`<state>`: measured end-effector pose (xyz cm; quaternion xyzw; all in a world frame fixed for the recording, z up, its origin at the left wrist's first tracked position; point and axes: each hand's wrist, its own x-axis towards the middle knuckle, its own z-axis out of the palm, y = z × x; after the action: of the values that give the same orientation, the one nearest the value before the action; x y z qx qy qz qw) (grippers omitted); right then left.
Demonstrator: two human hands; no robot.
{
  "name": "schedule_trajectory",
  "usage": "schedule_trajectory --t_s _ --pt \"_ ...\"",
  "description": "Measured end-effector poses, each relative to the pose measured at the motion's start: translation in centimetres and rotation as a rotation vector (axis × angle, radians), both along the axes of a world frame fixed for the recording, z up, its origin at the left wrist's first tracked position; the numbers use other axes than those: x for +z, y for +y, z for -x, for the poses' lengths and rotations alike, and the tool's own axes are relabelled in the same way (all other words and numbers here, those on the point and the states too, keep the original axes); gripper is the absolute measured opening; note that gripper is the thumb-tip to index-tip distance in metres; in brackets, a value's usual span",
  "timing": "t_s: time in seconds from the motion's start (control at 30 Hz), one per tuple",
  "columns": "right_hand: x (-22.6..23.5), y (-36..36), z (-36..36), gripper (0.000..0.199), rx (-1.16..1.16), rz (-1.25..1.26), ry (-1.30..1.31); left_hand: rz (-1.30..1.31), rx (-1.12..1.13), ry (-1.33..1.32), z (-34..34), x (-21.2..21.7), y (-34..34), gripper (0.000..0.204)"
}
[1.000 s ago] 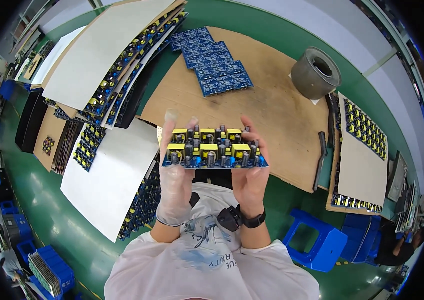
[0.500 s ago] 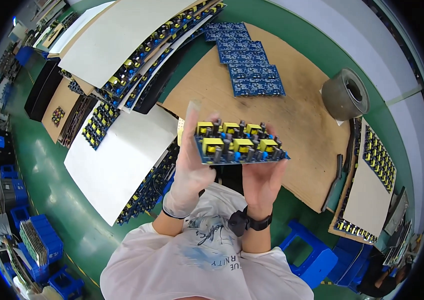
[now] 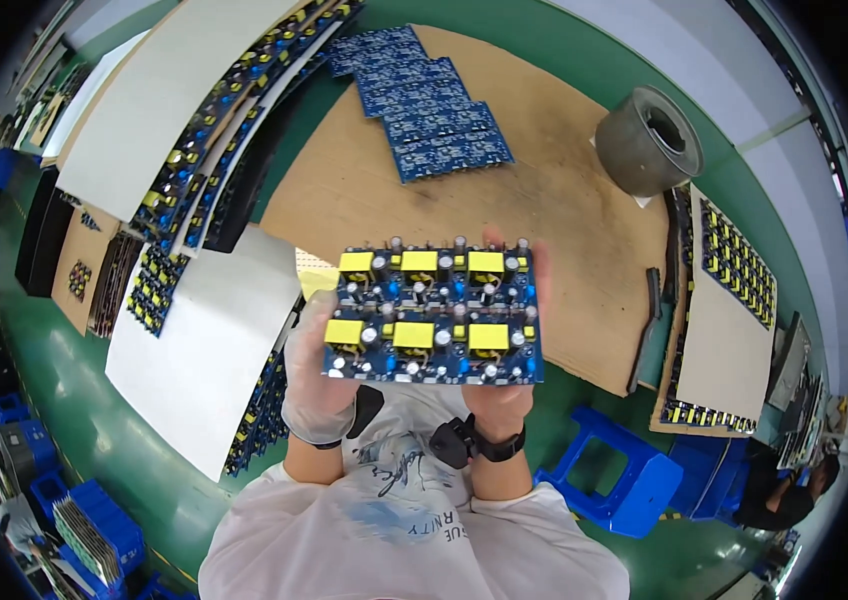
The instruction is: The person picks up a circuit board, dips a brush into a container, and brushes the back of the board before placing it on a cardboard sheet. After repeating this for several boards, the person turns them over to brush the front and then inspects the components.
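Note:
I hold a blue circuit board panel with several yellow transformers and small capacitors up in front of me, its component side facing the camera. My left hand, in a thin clear glove, grips its left lower edge. My right hand, bare with a black wrist device, supports it from below and behind on the right. Beneath lies a brown cardboard sheet on the green bench.
Several bare blue boards lie in a row on the cardboard's far end. A grey roll stands at the right. Stacks of populated boards under white sheets sit left, more at the right. A blue stool stands below.
The panel has stayed in both hands and now sits level and square to the view. The view has shifted, so the bench and stacks appear further up and left.

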<state>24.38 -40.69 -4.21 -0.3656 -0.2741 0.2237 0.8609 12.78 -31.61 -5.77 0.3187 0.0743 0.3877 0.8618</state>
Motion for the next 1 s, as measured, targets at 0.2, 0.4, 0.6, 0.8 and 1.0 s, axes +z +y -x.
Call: schedule_trajectory --t_s 0.2,0.4,0.6,0.8,1.0 --pt "0.4 -0.1 -0.4 0.112 0.121 -0.040 0.110 0.062 0.081 0.127 0.1 -0.2 0.3 0.022" --pt "0.6 0.1 -0.5 0.131 0.115 -0.056 0.257 -0.147 0.040 0.098 -0.2 -0.3 0.4 0.047" --pt "0.0 -0.4 -1.0 0.110 0.164 -0.105 0.234 -0.074 -0.072 0.129 -0.2 2.0 -0.2 0.069" --pt "-1.5 -0.7 -0.7 0.099 0.247 -0.347 0.466 0.202 -0.392 0.121 -1.5 1.7 1.4 0.075" --pt "-3.4 -1.2 -2.6 0.087 0.627 -0.305 0.683 0.185 -0.739 0.282 -1.4 0.8 2.3 0.065"
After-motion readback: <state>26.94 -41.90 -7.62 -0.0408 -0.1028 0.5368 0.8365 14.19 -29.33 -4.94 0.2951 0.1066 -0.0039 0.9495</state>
